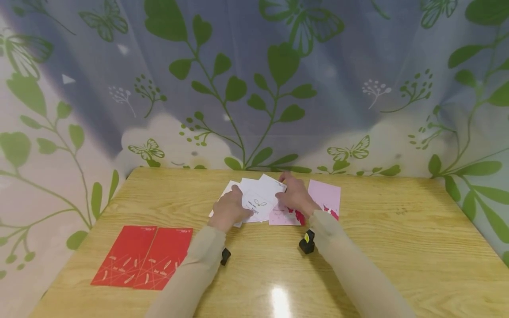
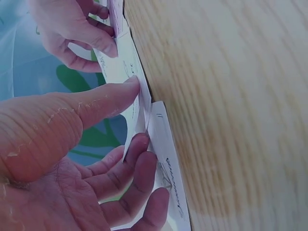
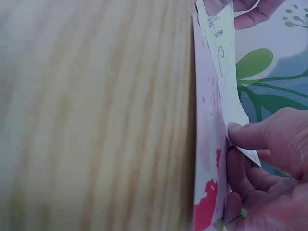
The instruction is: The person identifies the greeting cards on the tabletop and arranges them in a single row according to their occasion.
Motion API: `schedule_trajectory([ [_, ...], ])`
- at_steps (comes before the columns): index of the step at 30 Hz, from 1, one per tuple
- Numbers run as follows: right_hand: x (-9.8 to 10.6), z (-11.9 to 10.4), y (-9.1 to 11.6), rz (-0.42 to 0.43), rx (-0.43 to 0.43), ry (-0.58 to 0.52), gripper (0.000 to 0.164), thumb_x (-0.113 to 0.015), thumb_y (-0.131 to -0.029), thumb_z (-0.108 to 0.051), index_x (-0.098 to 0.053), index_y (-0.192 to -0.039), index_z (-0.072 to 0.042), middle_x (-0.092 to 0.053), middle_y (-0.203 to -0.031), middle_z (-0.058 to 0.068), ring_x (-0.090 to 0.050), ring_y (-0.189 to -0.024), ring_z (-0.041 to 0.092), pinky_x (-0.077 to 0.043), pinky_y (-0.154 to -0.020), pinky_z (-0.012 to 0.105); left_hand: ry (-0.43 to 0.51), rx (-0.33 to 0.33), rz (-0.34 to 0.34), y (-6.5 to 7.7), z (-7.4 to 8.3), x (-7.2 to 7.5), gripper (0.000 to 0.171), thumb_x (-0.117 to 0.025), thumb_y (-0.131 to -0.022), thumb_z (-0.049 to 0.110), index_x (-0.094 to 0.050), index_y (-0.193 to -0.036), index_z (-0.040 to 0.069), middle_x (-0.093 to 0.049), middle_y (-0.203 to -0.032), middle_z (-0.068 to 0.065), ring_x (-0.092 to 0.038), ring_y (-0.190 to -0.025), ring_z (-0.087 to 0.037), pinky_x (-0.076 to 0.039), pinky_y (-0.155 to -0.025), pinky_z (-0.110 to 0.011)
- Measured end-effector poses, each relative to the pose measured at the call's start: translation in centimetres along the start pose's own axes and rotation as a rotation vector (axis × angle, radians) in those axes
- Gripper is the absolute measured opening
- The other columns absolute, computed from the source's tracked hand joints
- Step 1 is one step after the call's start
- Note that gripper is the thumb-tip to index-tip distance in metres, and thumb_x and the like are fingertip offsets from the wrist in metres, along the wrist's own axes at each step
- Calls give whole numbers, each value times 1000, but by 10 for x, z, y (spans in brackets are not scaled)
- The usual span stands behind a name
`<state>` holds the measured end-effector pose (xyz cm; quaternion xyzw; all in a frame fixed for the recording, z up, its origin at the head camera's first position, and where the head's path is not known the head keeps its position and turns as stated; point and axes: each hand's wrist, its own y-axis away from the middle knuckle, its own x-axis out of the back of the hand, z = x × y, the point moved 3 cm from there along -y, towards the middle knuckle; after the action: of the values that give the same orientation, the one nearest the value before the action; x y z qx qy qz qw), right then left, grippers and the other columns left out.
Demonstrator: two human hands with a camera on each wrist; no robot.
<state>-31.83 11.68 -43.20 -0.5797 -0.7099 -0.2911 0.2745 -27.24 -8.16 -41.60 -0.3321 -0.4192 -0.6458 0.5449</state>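
Note:
Several white cards [image 1: 254, 194] with small printed drawings and lettering lie fanned over one another near the table's far edge. My left hand [image 1: 229, 208] pinches the left side of a white card, its thumb on the printed face and fingers behind, as the left wrist view shows. Another white card [image 2: 168, 168] lies beneath those fingers. My right hand [image 1: 296, 194] pinches the same fan's upper right corner between thumb [image 3: 245, 134] and fingers. Below that hand is a pink card [image 1: 280, 216] with red print, partly covered by the white ones and by the hand.
A second pink card [image 1: 324, 194] lies just right of my right hand, partly hidden by the wrist. Two red cards [image 1: 123, 256] with gold feather prints lie side by side at the left of the wooden table [image 1: 397, 247]. A leaf-patterned curtain [image 1: 346, 92] hangs behind the table.

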Motion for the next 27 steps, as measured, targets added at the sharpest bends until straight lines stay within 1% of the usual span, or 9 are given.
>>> schedule_trajectory([
  [2,0,1,1,8,13,-27,42,-66,-98,-13,-48,-135,-6,-63,-90,15,-55,-63,19,-45,-55,28,6,-1,9,0,-1,0,84,-80,-87,33,-36,-149,-2,-66,-131,-21,-64,-120,-39,-47,-102,-62],
  [4,1,2,2,21,27,-53,40,-64,-99,-11,-49,-135,-5,-62,-87,14,-55,-63,19,-45,-55,28,14,-3,25,0,-1,0,74,-80,-87,32,-42,-142,0,-68,-126,-20,-66,-115,-39,-48,-99,-61],
  [7,2,3,3,50,46,-81,36,-61,-99,-10,-52,-134,-6,-62,-88,13,-55,-63,18,-45,-54,28,22,-17,58,0,0,0,61,-80,-87,28,-48,-131,2,-70,-117,-20,-69,-107,-40,-51,-93,-61],
  [11,3,5,4,92,50,-108,32,-58,-100,-11,-56,-131,-9,-64,-90,15,-56,-60,18,-45,-51,28,23,-35,100,0,0,0,46,-76,-88,21,-51,-121,2,-71,-104,-22,-70,-97,-41,-54,-84,-59],
  [14,4,5,6,128,51,-112,30,-59,-100,-13,-59,-130,-11,-66,-93,15,-58,-63,18,-46,-52,28,29,-52,123,0,-3,0,36,-70,-90,17,-52,-118,3,-71,-104,-24,-70,-94,-41,-53,-81,-58],
  [17,8,3,11,178,81,-109,29,-60,-101,-14,-62,-130,-11,-67,-97,15,-61,-72,20,-47,-54,27,30,-63,145,0,-7,1,29,-66,-92,16,-55,-118,6,-71,-108,-22,-69,-95,-39,-53,-82,-56],
  [22,18,-4,22,272,128,-150,28,-62,-101,-14,-68,-127,-9,-69,-98,14,-63,-82,24,-49,-61,27,65,-72,143,2,-12,8,20,-63,-96,19,-60,-114,10,-73,-105,-12,-68,-95,-32,-53,-84,-52],
  [24,21,-7,25,290,128,-170,26,-63,-100,-14,-69,-125,-10,-69,-98,13,-64,-82,23,-51,-64,27,94,-78,135,4,-13,12,19,-64,-96,20,-61,-112,11,-74,-104,-9,-69,-94,-29,-53,-83,-50],
  [27,24,-9,28,291,122,-184,25,-63,-100,-14,-70,-124,-10,-68,-98,13,-67,-82,22,-52,-66,27,123,-95,122,9,-14,17,18,-65,-95,19,-63,-110,10,-75,-102,-9,-69,-91,-25,-53,-77,-43],
])
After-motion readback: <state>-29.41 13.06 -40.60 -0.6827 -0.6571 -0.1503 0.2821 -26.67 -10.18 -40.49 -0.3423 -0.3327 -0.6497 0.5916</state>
